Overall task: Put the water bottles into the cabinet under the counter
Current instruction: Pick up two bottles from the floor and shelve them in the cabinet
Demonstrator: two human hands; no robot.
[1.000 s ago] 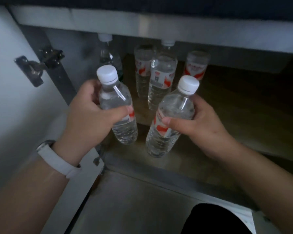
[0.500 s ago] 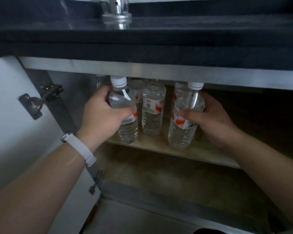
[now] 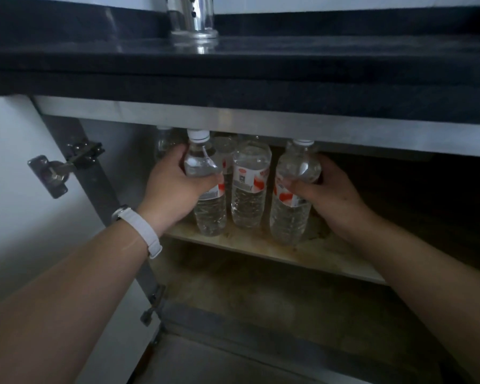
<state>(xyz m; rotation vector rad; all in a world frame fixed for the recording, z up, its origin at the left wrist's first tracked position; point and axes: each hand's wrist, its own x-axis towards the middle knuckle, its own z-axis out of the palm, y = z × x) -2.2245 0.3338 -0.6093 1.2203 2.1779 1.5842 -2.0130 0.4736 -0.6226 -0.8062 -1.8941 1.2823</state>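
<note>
Both my hands reach into the open cabinet under the dark counter (image 3: 261, 67). My left hand (image 3: 172, 187) grips a clear water bottle (image 3: 209, 212) with a white cap and red-and-white label, upright with its base on the front of the wooden shelf (image 3: 261, 245). My right hand (image 3: 330, 195) grips a second bottle (image 3: 288, 217), also upright on the shelf. Between them stands a third bottle (image 3: 248, 189), free of either hand. More bottles stand behind, partly hidden by the cabinet's top rail.
The white cabinet door (image 3: 17, 189) hangs open at the left on a metal hinge (image 3: 56, 173). A metal rail (image 3: 288, 126) runs under the counter just above the bottle caps. A chrome tap base (image 3: 193, 26) stands on the counter. The shelf's right part (image 3: 413, 203) is dark.
Both hands have carried their bottles forward and set them on the shelf beside the standing ones. The camera has tilted upward, bringing the counter and tap into view.
</note>
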